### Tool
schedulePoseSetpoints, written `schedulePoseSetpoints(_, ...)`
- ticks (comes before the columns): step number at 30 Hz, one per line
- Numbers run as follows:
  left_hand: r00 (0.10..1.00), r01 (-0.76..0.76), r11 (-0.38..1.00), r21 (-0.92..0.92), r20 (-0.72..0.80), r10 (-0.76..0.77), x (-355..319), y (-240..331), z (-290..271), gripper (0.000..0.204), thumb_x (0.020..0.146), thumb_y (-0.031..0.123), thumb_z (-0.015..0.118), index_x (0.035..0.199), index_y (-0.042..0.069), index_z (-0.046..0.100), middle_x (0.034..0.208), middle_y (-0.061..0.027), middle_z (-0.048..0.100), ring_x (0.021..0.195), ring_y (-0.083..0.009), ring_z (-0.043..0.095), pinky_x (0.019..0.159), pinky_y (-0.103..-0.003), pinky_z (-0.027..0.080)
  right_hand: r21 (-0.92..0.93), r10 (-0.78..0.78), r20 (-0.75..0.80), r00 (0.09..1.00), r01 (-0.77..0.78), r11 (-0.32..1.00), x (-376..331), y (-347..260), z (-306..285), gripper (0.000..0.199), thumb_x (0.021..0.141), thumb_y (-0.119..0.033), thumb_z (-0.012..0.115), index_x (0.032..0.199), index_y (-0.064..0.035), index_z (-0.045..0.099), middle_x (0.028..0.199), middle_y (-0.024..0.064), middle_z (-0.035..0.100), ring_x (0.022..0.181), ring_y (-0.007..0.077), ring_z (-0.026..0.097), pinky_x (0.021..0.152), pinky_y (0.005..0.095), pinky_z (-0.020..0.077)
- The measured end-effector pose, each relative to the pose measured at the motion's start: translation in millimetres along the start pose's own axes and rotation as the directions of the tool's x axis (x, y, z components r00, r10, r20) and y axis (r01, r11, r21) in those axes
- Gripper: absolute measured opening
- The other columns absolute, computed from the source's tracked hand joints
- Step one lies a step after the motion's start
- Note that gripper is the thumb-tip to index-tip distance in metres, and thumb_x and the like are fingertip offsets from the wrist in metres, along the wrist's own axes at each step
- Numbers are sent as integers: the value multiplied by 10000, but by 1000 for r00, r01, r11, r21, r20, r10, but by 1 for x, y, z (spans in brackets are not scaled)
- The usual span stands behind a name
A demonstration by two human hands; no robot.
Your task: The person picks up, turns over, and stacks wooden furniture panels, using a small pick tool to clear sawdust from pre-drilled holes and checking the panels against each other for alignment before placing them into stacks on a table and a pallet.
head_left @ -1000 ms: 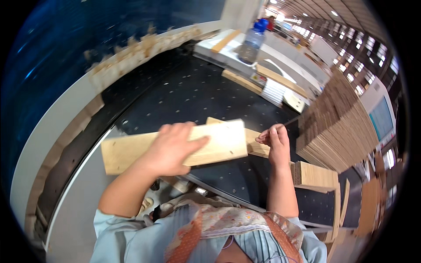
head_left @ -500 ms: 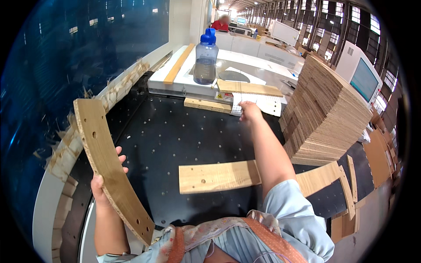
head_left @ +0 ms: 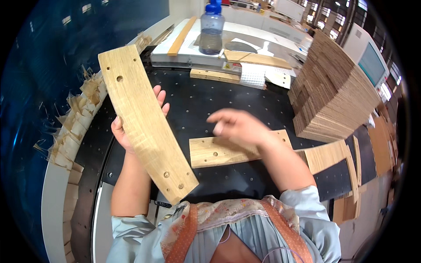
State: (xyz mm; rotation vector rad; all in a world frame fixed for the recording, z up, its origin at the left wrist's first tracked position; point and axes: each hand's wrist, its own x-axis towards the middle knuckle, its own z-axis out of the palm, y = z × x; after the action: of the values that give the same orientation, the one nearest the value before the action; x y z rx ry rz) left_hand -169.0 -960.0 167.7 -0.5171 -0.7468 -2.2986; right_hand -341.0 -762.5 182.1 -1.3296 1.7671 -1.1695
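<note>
In the head view, the left hand (head_left: 131, 127) holds a long curved wooden board (head_left: 144, 125) lifted above the left part of the black tabletop (head_left: 193, 103). The grip is behind the board, so only the fingertips show past its right edge and the thumb at its left edge. The board is tilted, with its upper end toward the far left corner and its lower end close to the person's body. Small drilled holes are visible near both ends.

The right hand (head_left: 239, 127) hovers over the middle of the tabletop, a little blurred, with the fingers loosely curled; it holds nothing. Just under it, a shorter wooden board (head_left: 219, 151) lies flat on the tabletop, near the front edge, with holes in it too.

At the right edge stands a tall stack of cardboard sheets (head_left: 333, 92). Beyond the far edge, a plastic bottle with a blue cap (head_left: 212, 28) stands on a white surface. Thin wood scraps (head_left: 74, 127) lie along the left edge.
</note>
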Motion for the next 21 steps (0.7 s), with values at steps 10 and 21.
schedulePoseSetpoints(10,923,321,914,-250,299,-242,31,-93,68,800,759,473,502,1392,49,258,1375,-261,302,1273,-360,341,1045,-475,297,526,-20,-306,952,186,830,-109,0,72,464,921,-166,501,1310,39,353,1152,86,521,1051,135,485,909,278,385)
schedulePoseSetpoints(21,781,554,830,-62,382,-493,-68,-235,163,767,756,323,490,1386,-6,201,1384,-240,297,1282,-337,324,1046,-453,312,35,143,-801,582,-193,981,-280,4,110,1062,613,-333,786,1401,-2,156,1379,259,286,1293,355,294,1051,365,263)
